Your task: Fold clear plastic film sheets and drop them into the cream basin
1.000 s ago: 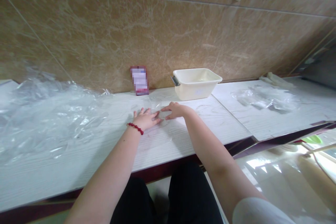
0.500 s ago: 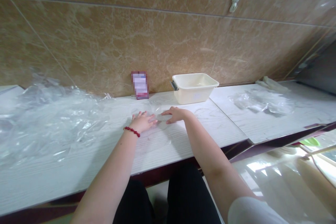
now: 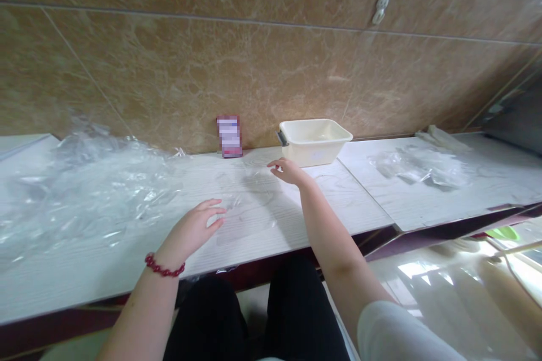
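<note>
A clear plastic bag (image 3: 249,211) lies flat on the white wood-grain counter (image 3: 203,177) between my hands; its outline is hard to make out. My left hand (image 3: 195,231), with a red bead bracelet (image 3: 164,271) at the wrist, is at the bag's left side, fingers apart and holding nothing I can see. My right hand (image 3: 287,171) is at the bag's far right, just in front of a cream plastic basin (image 3: 311,152). Its fingers are loosely bent and parted, with no visible hold on the film.
A large heap of clear plastic bags (image 3: 97,180) covers the counter at left. A blurred phone (image 3: 230,136) leans against the brown tiled wall (image 3: 178,67). At right lie more clear bags (image 3: 423,166) and a pale cloth-like item (image 3: 442,138). The counter's front edge is above my knees.
My left hand has drawn back toward me and to the left, off the middle of the bag. My right hand has moved slightly away from me, toward the basin.
</note>
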Available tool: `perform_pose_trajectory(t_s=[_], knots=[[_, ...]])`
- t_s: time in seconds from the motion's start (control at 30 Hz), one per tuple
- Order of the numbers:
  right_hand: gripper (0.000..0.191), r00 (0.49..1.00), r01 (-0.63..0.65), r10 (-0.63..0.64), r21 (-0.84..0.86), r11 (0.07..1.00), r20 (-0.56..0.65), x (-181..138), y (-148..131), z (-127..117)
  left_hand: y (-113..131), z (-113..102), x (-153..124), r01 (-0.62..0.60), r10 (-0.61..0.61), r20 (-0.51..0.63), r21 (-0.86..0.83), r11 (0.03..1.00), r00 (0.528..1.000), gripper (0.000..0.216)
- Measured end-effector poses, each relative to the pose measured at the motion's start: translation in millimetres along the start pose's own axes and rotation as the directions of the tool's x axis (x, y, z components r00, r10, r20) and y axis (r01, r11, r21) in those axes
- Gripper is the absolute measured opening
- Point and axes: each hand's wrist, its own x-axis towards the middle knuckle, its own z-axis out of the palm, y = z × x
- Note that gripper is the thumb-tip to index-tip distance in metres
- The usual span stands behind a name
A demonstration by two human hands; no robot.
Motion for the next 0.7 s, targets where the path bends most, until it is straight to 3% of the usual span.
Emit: perform_pose_trajectory(t_s=[0.1,0.23,0.4,0.57,0.7], knots=[[0.025,1.0,-0.018,0.018,0.02,1.0,-0.022,3,-7,-5,2,17,-23,-0.038,0.039,0.017,-0.061,0.997,0.999,0.032],[0.025,0.999,0.028,-0.027,0.05,0.998,-0.026,-4,-22,-21,4,30,-34,-0.029,0.028,-0.012,-0.128,0.991,1.0,0.034],[0.023,0.993,0.104,-0.097,0.113,0.988,-0.067,-57,-43,-31,2,36,-43,-0.011,0.008,-0.017,-0.184,0.983,1.0,0.032],[0.02,0.994,0.087,-0.075,0.152,0.985,-0.085,-124,-56,-11,3,40,-44,0.01,-0.018,-0.057,-0.146,0.989,0.998,0.029],[0.02,0.995,0.09,-0.084,0.131,0.987,-0.052,-146,-60,8,8,41,-41,-0.039,0.026,-0.113,-0.12,0.992,0.993,0.027]])
